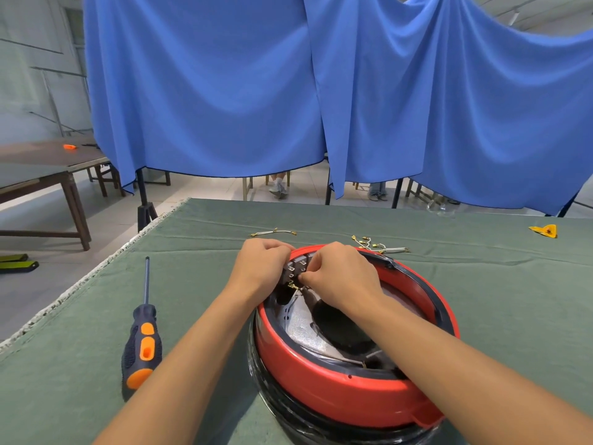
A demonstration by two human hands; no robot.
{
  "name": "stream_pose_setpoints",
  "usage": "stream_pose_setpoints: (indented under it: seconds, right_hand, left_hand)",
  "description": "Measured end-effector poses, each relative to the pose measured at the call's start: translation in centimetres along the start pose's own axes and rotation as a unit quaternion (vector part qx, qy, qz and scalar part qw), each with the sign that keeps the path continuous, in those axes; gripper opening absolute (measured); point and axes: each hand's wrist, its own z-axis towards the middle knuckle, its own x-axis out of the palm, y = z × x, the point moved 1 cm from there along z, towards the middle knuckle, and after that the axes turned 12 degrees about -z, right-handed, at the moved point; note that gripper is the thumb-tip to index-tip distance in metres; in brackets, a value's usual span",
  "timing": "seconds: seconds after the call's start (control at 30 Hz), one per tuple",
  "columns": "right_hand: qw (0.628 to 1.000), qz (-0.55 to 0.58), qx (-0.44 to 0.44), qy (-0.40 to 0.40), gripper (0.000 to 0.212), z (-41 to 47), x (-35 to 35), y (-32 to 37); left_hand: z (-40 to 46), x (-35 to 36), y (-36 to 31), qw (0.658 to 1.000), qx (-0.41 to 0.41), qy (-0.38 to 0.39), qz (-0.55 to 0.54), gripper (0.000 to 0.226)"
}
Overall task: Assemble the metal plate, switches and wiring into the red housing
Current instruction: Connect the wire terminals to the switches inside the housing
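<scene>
While both hands work at the far edge of the red housing (pixel 337 393), the step in hand looks like joining a wire to the switches. The red housing sits on the green surface (pixel 199 226), close to the person, and a shiny metal plate (pixel 301 329) already lies inside it. The left hand (pixel 260 268) curls around the grey switch block (pixel 293 268) at the rim and holds it steady. The right hand (pixel 340 274) has its fingers bent tight and seems to pinch a small gold wire end (pixel 293 286) right by the block, though the tip is too small to see well. One loose wire (pixel 272 232) lies on the surface just past the hands, and a little bunch of spare wires (pixel 378 247) lies to the right of it, near the rim. A screwdriver (pixel 144 332) with an orange and black handle rests to the left, well apart from the housing, and nobody is touching it. I think the next move needs a small, careful push, so the gold end slides onto its metal tab while the left hand keeps the block from tipping. After that, the spare wires likely need picking up one at a time.
</scene>
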Motion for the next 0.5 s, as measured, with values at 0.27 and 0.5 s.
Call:
stream_pose_setpoints:
  seconds: [0.27, 0.5]
  right_hand:
    - [0.999, 0.026, -0.034, -0.013, 0.011, -0.67, -0.67, 0.03]
    - [0.997, 0.016, -0.069, 0.033, 0.017, -0.86, -0.37, 0.24]
  left_hand:
    - [0.25, -0.11, 0.35, 1.0, -0.002, -0.013, 0.016, 0.023]
    - [0.43, -0.11, 0.41, 0.999, 0.009, -0.025, 0.024, 0.021]
